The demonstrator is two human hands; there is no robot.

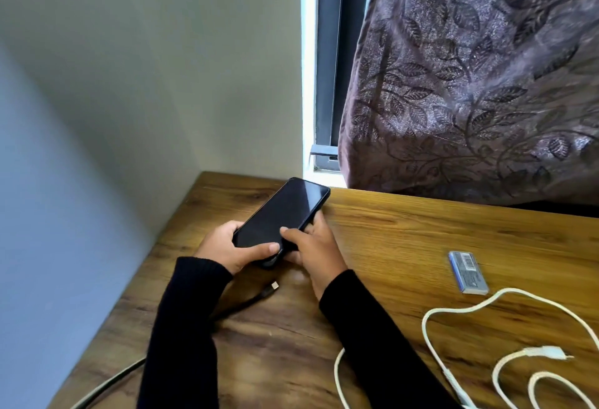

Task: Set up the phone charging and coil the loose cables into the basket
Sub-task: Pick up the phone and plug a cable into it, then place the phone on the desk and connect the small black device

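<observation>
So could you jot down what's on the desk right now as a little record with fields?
surface: wooden table
phone: dark screen, held in both hands above the table
left hand: grips phone's lower end
right hand: grips phone's right edge
black cable: plug end free, lying below the phone
white cable: loose loops, right
small grey box: flat, right
basket: not visible
</observation>
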